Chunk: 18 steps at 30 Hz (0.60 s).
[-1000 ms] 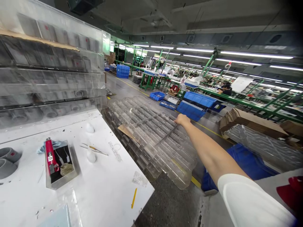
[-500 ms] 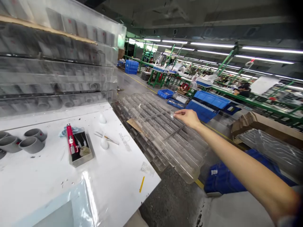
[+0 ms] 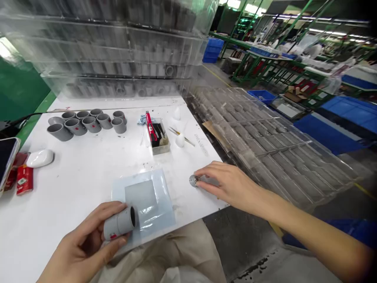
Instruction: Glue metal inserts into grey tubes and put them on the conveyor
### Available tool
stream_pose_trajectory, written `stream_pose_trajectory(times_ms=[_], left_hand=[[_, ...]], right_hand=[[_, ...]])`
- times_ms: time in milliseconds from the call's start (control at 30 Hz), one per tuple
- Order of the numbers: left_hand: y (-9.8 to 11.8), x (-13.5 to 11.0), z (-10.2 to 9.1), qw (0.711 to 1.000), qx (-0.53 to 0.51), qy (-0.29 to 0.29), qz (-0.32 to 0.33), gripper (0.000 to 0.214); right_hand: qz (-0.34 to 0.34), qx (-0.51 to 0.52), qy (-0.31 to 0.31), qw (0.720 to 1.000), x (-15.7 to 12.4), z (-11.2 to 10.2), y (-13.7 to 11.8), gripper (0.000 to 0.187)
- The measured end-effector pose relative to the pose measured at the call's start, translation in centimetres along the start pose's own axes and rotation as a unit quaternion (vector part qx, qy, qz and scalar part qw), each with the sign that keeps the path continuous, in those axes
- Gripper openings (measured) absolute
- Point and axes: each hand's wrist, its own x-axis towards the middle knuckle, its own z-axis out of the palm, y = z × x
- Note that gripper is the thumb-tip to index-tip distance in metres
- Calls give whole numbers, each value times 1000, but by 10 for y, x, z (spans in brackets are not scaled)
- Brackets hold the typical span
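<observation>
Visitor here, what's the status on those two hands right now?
Left hand gripping a grey pipe sleeve. Right hand at a small metal disc on the white table. Clear plastic sheet beside the sleeve.

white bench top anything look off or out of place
Only something minor: dark specks are scattered on the white bench top just below the small tray, and they stand out as stray debris on the pale surface. The grey pipe couplings sit in a tidy group, and nothing looks spilled or broken.
</observation>
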Motion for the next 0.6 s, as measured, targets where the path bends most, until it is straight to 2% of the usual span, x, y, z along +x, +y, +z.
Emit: stream_pose_trajectory(times_ms=[133, 300, 400, 600], left_hand=[[18, -5, 6, 992, -101, -32, -72, 58], [22, -7, 4, 988, -126, -44, -80, 49], [22, -5, 1, 983, -143, -68, -88, 47], [25, -1, -3, 983, -136, -93, -83, 46]], right_hand=[[6, -16, -18, 1000, -1, -4, -3, 30], [-55, -42, -64, 996, 2, -4, 2, 38], [-84, -53, -62, 993, 8, -1, 8, 35], [-73, -54, -67, 994, 13, 3, 13, 26]])
